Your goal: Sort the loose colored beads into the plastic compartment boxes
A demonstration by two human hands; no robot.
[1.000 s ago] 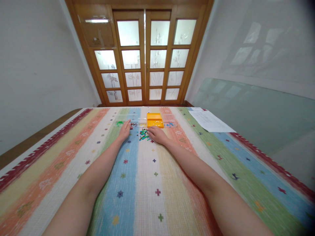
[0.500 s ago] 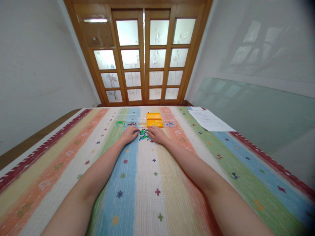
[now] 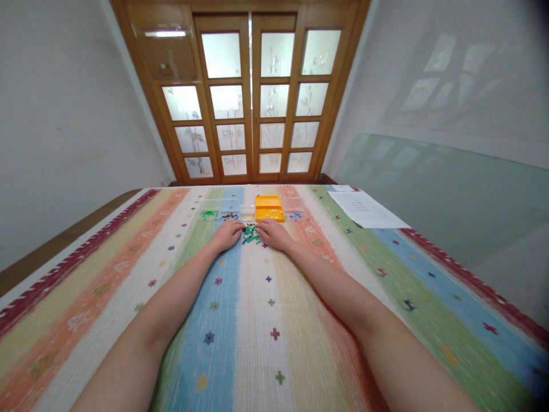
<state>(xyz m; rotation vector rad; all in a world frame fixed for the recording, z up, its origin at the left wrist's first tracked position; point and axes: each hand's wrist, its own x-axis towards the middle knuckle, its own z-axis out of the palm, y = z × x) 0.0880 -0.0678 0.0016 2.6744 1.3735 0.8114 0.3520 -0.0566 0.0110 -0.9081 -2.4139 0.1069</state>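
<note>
A small heap of mixed green, blue and dark pieces lies on the striped cloth; each piece is too small to name. At its left edge is my left hand, its fingers bent and drawn together at the tips. From the other side my right hand reaches the heap, fingers curled close together. Whatever the fingertips hold, if anything, is too small to make out. Just behind the hands sits an open yellow box with pale pieces in its front part.
Clear trays flank the yellow box: one with green pieces, one with dark brown pieces, one with yellowish pieces and one with blue pieces. Printed paper lies at the table's right edge. Glass-paned doors stand beyond.
My left fingers have shifted slightly at the heap's edge. My right hand stays nearly in place, and the trays have not moved.
</note>
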